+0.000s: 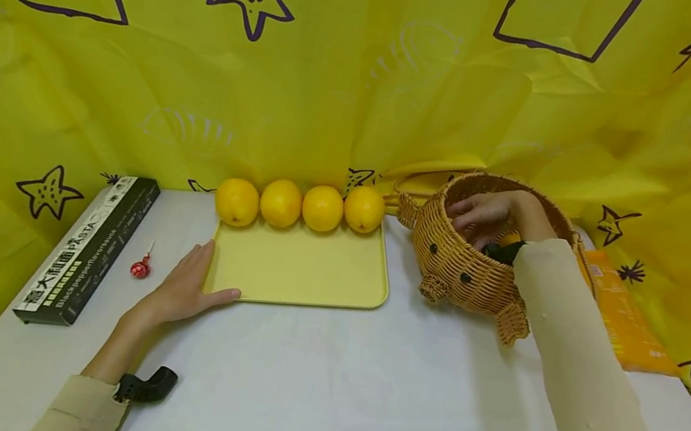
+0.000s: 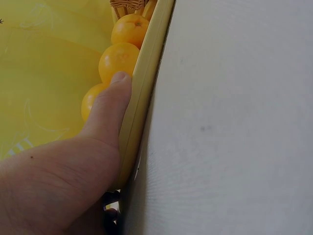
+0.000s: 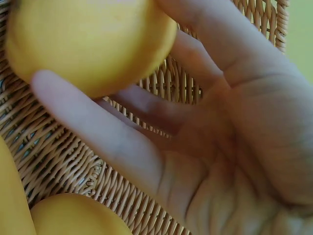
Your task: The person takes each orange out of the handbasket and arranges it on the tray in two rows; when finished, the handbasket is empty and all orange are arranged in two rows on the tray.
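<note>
My left hand (image 1: 183, 287) lies at the near left corner of a pale yellow tray (image 1: 301, 269), fingers straight along its side. In the left wrist view the thumb (image 2: 107, 105) rests along the front rim. Several oranges (image 1: 322, 208) stand in a row along the tray's back edge. My right hand (image 1: 492, 210) reaches into a wicker basket (image 1: 448, 261) shaped like an animal. There its thumb and fingers curl round an orange (image 3: 93, 49), as the right wrist view shows. Below it, another orange (image 3: 78, 215) lies against the basket's weave.
A black pasta box (image 1: 85, 251) lies at the left, with a red-wrapped lollipop (image 1: 140, 266) between it and my left hand. Behind my right sleeve, an orange packet (image 1: 632, 320) lies beside the basket. A yellow patterned cloth (image 1: 313, 86) hangs behind the white table (image 1: 300, 392).
</note>
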Demonstrator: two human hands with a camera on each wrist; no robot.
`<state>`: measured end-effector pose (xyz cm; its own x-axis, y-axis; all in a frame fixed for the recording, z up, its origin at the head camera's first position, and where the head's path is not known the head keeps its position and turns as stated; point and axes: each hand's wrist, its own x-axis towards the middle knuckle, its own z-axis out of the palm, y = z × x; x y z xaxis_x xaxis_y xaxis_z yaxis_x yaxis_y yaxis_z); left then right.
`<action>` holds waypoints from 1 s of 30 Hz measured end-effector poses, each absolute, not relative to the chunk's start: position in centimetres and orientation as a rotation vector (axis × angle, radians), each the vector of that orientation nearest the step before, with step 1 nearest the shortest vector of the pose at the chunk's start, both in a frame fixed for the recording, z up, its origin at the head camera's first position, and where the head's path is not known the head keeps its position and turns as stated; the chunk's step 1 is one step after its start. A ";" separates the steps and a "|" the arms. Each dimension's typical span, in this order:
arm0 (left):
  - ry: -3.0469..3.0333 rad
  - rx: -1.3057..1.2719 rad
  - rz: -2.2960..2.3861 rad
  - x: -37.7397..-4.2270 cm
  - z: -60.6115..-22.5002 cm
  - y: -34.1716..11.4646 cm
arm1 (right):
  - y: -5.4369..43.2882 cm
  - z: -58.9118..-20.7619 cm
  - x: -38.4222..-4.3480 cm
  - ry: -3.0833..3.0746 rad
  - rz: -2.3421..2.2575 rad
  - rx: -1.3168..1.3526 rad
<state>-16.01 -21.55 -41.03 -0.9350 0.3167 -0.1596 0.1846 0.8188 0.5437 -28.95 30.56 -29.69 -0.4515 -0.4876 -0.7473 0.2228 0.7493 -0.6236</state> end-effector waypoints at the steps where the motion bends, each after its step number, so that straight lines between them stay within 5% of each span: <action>1: 2.761 0.388 0.793 -16.0 -41.0 -21.6 | 30.6 -29.7 -28.9 1.899 -0.827 -0.200; 19: 2.769 0.404 0.821 -15.9 -41.4 -21.0 | 32.4 -26.0 -28.6 1.969 -0.912 -0.260; 30: 2.774 0.392 0.792 -16.4 -41.2 -21.5 | 35.1 -22.7 -25.4 2.122 -1.203 -0.396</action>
